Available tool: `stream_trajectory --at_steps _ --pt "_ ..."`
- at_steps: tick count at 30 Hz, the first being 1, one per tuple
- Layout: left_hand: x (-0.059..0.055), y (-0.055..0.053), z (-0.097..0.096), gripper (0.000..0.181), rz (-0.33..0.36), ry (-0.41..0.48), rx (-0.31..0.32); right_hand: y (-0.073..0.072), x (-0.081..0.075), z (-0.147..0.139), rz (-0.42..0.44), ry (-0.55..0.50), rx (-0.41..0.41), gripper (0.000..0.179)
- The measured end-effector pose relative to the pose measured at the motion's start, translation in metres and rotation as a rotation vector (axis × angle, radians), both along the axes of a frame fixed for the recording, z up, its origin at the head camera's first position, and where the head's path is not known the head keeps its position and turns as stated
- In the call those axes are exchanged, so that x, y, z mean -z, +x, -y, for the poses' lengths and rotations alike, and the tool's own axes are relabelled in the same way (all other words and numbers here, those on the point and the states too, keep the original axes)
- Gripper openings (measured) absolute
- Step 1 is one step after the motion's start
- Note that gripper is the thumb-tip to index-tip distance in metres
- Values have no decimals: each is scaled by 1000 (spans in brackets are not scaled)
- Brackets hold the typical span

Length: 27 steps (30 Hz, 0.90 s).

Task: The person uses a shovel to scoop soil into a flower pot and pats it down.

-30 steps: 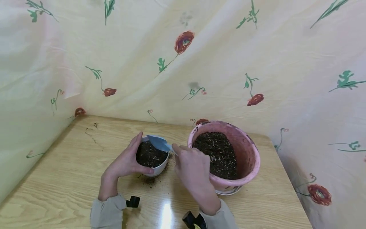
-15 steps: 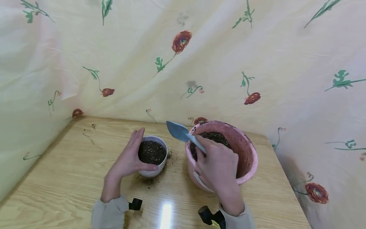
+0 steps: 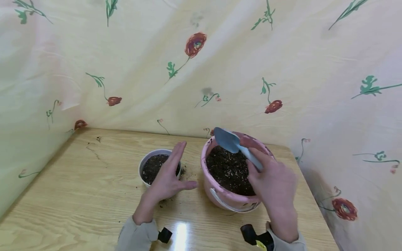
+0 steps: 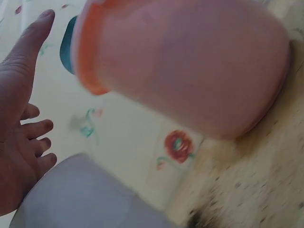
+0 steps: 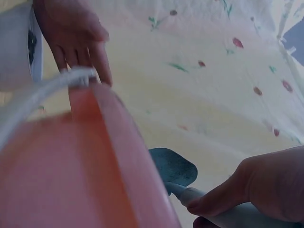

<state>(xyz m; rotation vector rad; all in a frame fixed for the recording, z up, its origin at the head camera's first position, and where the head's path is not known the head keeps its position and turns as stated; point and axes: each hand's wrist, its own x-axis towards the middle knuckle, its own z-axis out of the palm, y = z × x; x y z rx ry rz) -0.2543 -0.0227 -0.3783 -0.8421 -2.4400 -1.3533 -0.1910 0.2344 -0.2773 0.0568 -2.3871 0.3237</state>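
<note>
A small blue-grey trowel (image 3: 226, 140) is gripped by its handle in my right hand (image 3: 274, 183), its blade above the pink bucket (image 3: 209, 188). Dark soil (image 3: 230, 170) lies inside that bucket. My left hand (image 3: 166, 181) is between the small white pot (image 3: 142, 166) and the bucket, over the pot's right side, fingers and thumb spread and nothing held. In the left wrist view, the left fingers (image 4: 40, 128) extend past the pot's wall (image 4: 85, 194). Soil also fills much of the small pot, partly hidden by the left hand.
Soil crumbs (image 3: 183, 170) are scattered on the wooden table (image 3: 78, 195) around the small pot. A flower-patterned cloth (image 3: 141, 69) hangs behind and at both sides. The bucket's pale handle (image 3: 220, 202) hangs down its front.
My right hand has carried the trowel from over the small pot rightward to above the bucket. My left hand has let go of the small pot and moved right.
</note>
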Motion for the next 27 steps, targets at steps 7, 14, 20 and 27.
stream_trajectory --at_steps 7,14,20,27 --pt "2 9 -29 119 -12 104 42 -2 -2 -32 145 -8 139 38" --pt "6 19 -52 117 66 163 64 -5 3 -45 217 8 158 38" --pt "8 23 -60 113 66 141 39 -9 6 -46 234 49 169 34" --pt "6 23 -63 110 85 133 21 -18 4 -43 362 106 151 34"
